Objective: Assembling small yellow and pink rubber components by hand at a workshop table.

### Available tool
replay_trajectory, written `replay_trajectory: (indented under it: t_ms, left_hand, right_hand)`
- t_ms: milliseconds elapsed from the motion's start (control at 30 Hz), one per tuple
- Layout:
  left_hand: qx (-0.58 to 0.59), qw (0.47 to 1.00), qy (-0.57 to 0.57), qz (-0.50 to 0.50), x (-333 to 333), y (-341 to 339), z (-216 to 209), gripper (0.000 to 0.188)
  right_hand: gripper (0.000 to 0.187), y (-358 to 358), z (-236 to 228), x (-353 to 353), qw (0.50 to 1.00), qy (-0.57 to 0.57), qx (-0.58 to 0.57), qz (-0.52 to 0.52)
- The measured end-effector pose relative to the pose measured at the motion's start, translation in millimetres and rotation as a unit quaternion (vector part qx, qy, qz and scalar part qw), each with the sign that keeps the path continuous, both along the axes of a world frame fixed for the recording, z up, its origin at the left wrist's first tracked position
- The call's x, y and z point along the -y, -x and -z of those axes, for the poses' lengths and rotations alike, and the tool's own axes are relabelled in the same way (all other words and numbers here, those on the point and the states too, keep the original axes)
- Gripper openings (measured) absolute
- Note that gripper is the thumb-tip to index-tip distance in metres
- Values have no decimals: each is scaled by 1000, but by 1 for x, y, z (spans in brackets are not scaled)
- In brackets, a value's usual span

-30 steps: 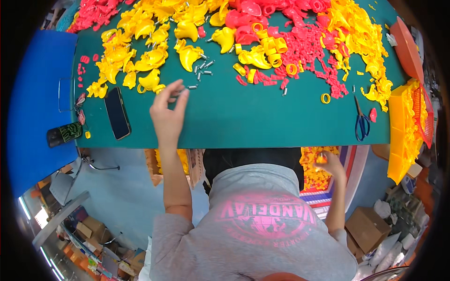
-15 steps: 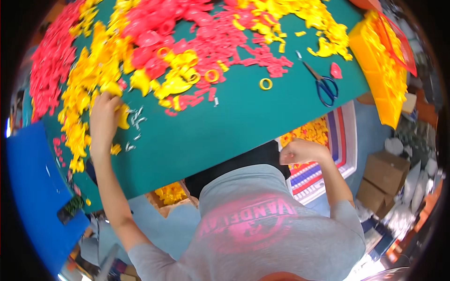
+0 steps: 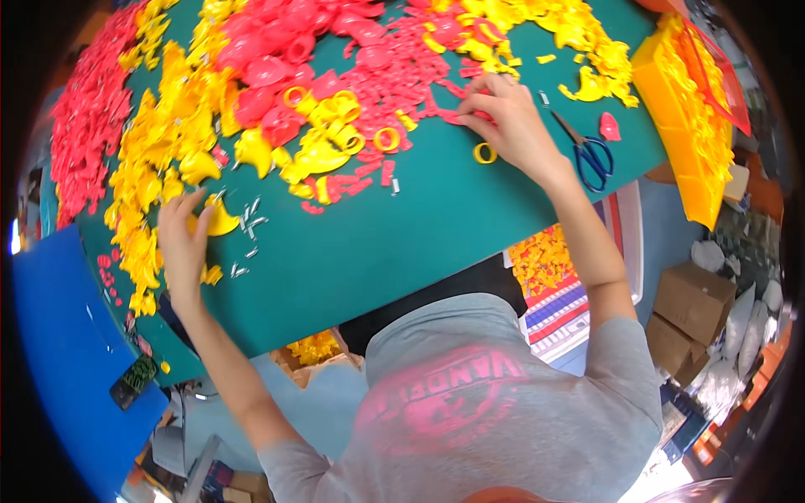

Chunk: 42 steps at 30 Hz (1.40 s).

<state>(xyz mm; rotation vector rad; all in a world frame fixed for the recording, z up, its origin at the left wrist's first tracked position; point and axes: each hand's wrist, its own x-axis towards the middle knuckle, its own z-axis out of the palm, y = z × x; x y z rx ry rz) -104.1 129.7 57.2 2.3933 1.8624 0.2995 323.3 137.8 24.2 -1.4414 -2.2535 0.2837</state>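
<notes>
My left hand (image 3: 182, 239) is over the left of the green table, its fingers apart and nothing visible in them. Its fingertips are close to the yellow curved plastic pieces (image 3: 134, 201), beside a larger yellow curved piece (image 3: 221, 220). Several small silvery pins (image 3: 251, 220) lie to its right. Over the small red plastic pieces (image 3: 394, 80), my right hand (image 3: 513, 121) is bent with thumb and fingers nearly together; a bit of red shows between them. A yellow ring (image 3: 485, 152) lies just below this hand.
Blue-handled scissors (image 3: 594, 161) and a red piece (image 3: 610, 127) lie at the right. A yellow bin (image 3: 683, 126) full of yellow parts stands at the right edge. Below the table are a striped container (image 3: 558, 323) and a cardboard box (image 3: 293, 369) with yellow pieces.
My right hand has moved from above the striped container up onto the table, to the small red pieces. My left hand has drawn back slightly from the yellow pieces, and its fingers have spread.
</notes>
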Motion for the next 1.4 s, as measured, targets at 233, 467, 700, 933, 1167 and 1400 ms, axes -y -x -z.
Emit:
replay_trajectory:
  t_ms: [233, 467, 700, 933, 1167, 1400]
  left_hand:
    - [-7, 992, 116, -45, -10, -4, -4, 17]
    - [152, 975, 95, -134, 15, 16, -5, 15]
    - [472, 838, 131, -242, 84, -76, 14, 7]
    - [484, 827, 170, -230, 99, -165, 35, 11]
    - [449, 862, 139, -189, 99, -170, 39, 13]
    - [440, 873, 117, -174, 101, -172, 42, 12]
  right_hand:
    - [7, 30, -28, 35, 939, 272, 76, -196]
    - [11, 50, -9, 44, 985, 107, -83, -106]
    - [13, 60, 5, 68, 994, 88, -65, -1]
    - [12, 64, 9, 74, 993, 47, -105, -12]
    - [15, 86, 18, 67, 984, 2, -135, -113]
    - [13, 87, 12, 62, 983, -16, -48, -177]
